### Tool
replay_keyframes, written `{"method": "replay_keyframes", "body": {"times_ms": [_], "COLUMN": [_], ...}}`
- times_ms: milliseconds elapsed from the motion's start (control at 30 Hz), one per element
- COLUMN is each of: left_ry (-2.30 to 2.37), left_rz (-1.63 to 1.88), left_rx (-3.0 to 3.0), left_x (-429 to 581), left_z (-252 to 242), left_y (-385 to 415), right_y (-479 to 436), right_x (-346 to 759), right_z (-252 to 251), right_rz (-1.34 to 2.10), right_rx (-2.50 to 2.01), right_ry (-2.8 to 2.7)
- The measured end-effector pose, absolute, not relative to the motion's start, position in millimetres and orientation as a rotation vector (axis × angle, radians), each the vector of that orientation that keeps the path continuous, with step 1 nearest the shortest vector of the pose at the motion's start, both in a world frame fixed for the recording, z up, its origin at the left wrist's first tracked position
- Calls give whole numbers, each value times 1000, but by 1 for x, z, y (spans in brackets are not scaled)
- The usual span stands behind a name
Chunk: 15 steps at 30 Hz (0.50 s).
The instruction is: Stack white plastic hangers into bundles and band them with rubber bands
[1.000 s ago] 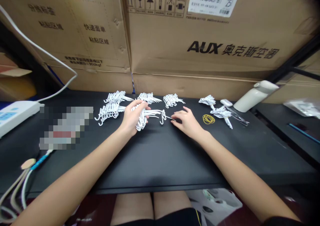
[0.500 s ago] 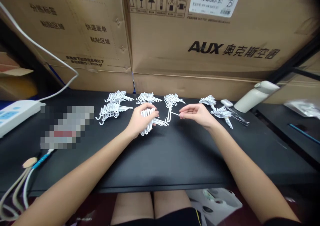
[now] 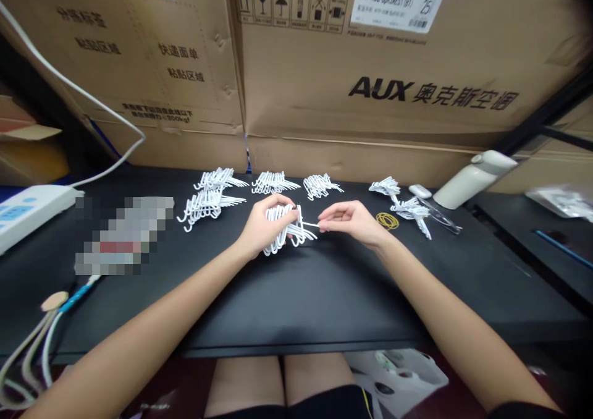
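My left hand (image 3: 262,227) is closed around a bunch of small white hooks (image 3: 283,233) held just above the black table (image 3: 296,295). My right hand (image 3: 349,221) pinches the thin straight end of a single white hook (image 3: 309,224), whose bent end sits against the bunch. Three more bundles of white hooks (image 3: 208,201) (image 3: 273,182) (image 3: 320,185) lie behind my hands. To the right lie yellow rubber bands (image 3: 386,221) and two further hook bundles (image 3: 410,210).
Large cardboard boxes (image 3: 370,85) stand along the back of the table. A white bottle-shaped device (image 3: 472,177) lies at the right, a white power strip (image 3: 28,212) with a cable at the left, and a blurred patch (image 3: 123,237) beside it.
My right hand picked up one loose hook from the table, lifted it, then brought it left against the bunch in my left hand, uncovering the rubber bands.
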State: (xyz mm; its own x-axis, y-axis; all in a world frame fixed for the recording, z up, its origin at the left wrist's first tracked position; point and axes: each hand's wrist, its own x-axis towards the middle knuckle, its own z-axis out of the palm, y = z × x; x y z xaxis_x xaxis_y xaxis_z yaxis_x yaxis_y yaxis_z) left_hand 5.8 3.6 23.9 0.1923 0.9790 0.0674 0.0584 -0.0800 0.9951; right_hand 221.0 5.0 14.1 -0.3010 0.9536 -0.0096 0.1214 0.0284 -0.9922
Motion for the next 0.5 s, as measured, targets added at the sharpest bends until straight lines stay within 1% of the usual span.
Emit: {"method": "replay_keyframes", "body": {"times_ms": [367, 500], "left_ry": [1164, 1183], "left_rz": [1282, 1229], "left_rx": [1473, 1451], "left_x": [5, 6], "left_z": [19, 17], "left_y": [8, 6], "right_y": [-2, -7], "right_x": [198, 192], "right_z": [3, 3], "right_rz": [1346, 1289], "right_rx": [-1043, -1117], "right_ry": [-1278, -1276]}}
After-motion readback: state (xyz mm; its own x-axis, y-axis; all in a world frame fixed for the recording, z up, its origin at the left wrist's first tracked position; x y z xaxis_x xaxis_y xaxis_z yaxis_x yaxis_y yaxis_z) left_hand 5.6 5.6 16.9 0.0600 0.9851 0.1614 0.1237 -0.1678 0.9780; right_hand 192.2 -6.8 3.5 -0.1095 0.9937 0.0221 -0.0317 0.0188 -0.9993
